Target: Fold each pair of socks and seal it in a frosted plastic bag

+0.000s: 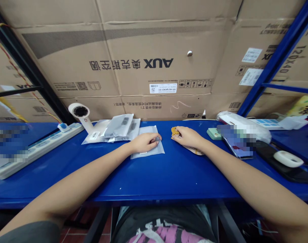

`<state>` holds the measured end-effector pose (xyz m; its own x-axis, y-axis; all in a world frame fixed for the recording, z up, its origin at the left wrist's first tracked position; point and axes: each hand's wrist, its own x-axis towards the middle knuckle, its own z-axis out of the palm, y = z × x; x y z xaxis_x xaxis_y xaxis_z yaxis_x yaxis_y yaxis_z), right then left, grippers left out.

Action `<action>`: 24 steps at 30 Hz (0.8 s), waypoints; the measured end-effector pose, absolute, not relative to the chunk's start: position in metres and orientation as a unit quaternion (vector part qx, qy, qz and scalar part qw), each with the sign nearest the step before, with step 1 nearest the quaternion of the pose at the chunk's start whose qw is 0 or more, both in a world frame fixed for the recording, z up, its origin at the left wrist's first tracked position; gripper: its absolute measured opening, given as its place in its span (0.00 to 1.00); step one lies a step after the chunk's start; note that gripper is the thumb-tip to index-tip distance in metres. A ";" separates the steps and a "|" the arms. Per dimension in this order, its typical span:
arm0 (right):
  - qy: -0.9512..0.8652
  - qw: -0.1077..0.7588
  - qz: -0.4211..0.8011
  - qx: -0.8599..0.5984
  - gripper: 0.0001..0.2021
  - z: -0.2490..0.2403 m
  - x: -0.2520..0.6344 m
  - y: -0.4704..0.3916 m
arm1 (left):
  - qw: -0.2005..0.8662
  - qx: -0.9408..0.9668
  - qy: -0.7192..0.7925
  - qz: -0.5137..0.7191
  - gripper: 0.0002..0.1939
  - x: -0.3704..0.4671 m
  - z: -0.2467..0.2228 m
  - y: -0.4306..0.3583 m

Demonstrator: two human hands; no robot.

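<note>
My left hand (146,142) rests on a frosted plastic bag (143,154) lying flat on the blue table (154,182), its fingers closed at the bag's right part. To the right, my right hand (188,136) is wrapped round a yellow and white bundle (175,132); part of the bundle shows beneath the wrist, and the palm hides the rest. Several frosted bags with barcode labels (120,125) lie in a pile left of my left hand.
A white handheld fan (80,113) stands behind the pile. Power strips (42,148) run along the left. At right are a green box (214,134), a phone (236,143), a white mouse (288,158) and a wrapped package (245,125). Cardboard (133,40) walls the back.
</note>
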<state>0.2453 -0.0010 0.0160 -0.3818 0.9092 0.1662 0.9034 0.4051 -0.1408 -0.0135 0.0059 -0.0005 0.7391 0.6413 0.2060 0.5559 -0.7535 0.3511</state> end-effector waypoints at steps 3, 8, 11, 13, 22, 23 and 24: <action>-0.831 0.108 0.013 -0.545 0.14 0.016 0.245 -0.002 | 0.133 0.923 0.324 0.159 0.15 -0.014 -0.001 0.006; -0.838 0.117 0.016 -0.534 0.12 0.017 0.246 -0.002 | 0.133 0.924 0.321 0.160 0.15 -0.014 -0.001 0.007; -0.847 0.149 0.090 -0.502 0.13 0.019 0.253 0.002 | 0.132 0.925 0.319 0.159 0.15 -0.014 -0.001 0.007; -0.837 0.195 0.127 -0.496 0.13 0.020 0.259 0.006 | 0.131 0.926 0.317 0.156 0.15 -0.014 -0.001 0.007; -0.762 0.117 0.110 -0.627 0.42 0.014 0.261 0.011 | 0.154 0.916 0.334 0.157 0.11 -0.006 0.006 -0.006; -0.755 0.117 0.123 -0.633 0.43 0.014 0.259 0.010 | 0.158 0.915 0.339 0.153 0.12 -0.002 0.009 -0.010; -0.748 0.116 0.136 -0.639 0.43 0.016 0.258 0.010 | 0.157 0.912 0.347 0.149 0.14 0.001 0.011 -0.014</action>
<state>0.2578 0.0096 0.0156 -0.1571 0.9876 0.0003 0.9245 0.1472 -0.3516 0.0011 -0.0138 0.0106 0.7139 0.6808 0.1639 0.5872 -0.7095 0.3897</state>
